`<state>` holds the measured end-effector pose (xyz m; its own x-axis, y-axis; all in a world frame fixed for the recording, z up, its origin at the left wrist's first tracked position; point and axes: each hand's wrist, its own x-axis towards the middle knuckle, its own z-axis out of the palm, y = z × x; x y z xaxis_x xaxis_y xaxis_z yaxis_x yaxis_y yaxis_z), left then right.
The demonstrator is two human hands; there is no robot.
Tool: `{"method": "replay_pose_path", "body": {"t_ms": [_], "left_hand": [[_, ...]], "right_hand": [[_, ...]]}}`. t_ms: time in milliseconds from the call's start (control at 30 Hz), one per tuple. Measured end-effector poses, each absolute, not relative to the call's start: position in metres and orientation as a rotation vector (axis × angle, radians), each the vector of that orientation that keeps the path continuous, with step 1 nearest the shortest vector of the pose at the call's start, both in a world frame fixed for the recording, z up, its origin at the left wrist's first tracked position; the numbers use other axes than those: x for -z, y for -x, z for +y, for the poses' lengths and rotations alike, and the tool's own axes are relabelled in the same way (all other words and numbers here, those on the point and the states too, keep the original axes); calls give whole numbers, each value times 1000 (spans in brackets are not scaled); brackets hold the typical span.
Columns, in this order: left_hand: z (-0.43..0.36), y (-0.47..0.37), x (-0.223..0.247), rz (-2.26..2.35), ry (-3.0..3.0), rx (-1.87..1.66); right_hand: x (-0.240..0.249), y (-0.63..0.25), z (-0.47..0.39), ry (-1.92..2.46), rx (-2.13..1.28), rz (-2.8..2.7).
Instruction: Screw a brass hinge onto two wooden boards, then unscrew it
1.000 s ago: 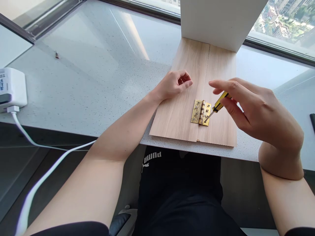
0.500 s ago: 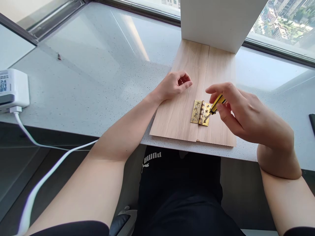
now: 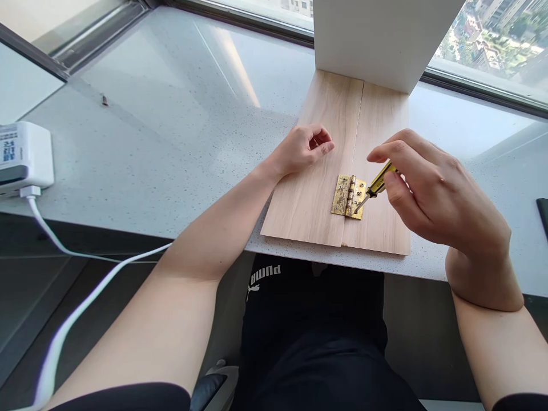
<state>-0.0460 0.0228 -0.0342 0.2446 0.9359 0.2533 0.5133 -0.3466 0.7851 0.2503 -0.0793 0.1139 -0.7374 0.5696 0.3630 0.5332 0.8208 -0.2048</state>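
Observation:
Two pale wooden boards (image 3: 306, 211) lie side by side at the counter's front edge. A brass hinge (image 3: 341, 194) sits across their seam, with screws in its leaves. My right hand (image 3: 440, 188) holds a yellow and black screwdriver (image 3: 380, 180) between thumb and fingers. Its tip touches the lower part of the hinge's right leaf, and the tool leans to the right. My left hand (image 3: 305, 148) rests on the left board above the hinge, its fingers loosely curled with nothing visible in them.
A white upright panel (image 3: 381, 40) stands at the far end of the boards, near the windows. On the left is a white plug device (image 3: 28, 154) with a white cable (image 3: 64, 337). A dark object (image 3: 543, 214) lies at the far right.
My right hand's fingers have shifted back and right along the screwdriver handle, which leans slightly lower. The tip stays at the same place on the hinge. My left hand has not moved.

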Motion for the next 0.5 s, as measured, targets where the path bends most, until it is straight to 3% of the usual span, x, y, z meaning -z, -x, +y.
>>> {"method": "replay_pose_path", "body": {"t_ms": [133,367,500], "left_hand": [[22,46,33,1293,-1950,-967],[21,45,32,1311,-1938,-968],[21,45,32,1323,-1939,-977]], "right_hand": [[-112,-250,-81,724,-280,-2645],[-104,-250,-76,880,-50,-2545],[-110,-252,-75,855,-126,-2592]]}}
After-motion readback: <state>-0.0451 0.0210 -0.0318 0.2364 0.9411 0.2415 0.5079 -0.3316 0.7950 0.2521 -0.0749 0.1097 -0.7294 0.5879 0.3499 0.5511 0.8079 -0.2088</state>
